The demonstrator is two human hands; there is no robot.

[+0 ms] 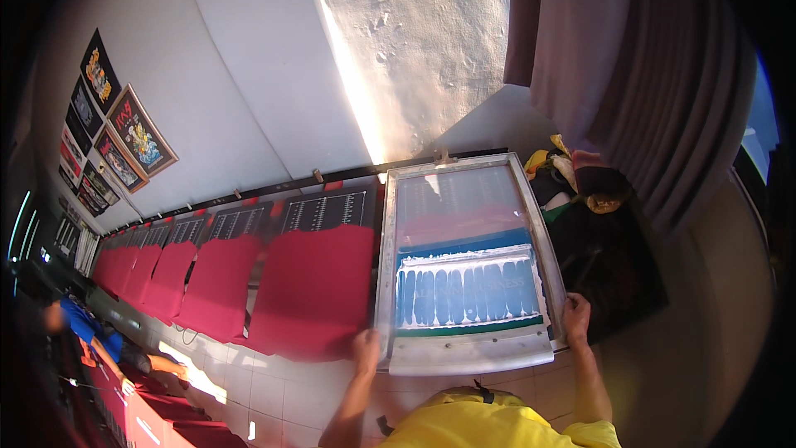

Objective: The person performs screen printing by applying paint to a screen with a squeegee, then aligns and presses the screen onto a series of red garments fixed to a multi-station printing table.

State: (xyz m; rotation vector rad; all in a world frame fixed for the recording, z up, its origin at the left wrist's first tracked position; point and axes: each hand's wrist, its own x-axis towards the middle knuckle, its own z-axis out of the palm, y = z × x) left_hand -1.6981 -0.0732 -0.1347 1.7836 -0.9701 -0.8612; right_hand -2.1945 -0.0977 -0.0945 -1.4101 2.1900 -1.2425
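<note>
A screen printing frame (383, 257) with metal sides lies before me over a printing board. Its mesh shows a blue stencil area (464, 290) with white ink in a thick ridge along the top and streaks below it. A wide metal bar (471, 354) lies across the near end of the frame. At the frame's near left corner, my left hand (366, 350) is closed on its edge. On the opposite side, my right hand (576, 318) grips the right edge, fingers curled. What lies under the mesh is largely hidden.
Red shirts (311, 294) on boards run in a row to the left along a wall. A dark bin or table (618, 282) with a pile of cloths (572, 174) stands at the right. A person in blue (83, 323) is at the far left. A curtain (630, 75) hangs upper right.
</note>
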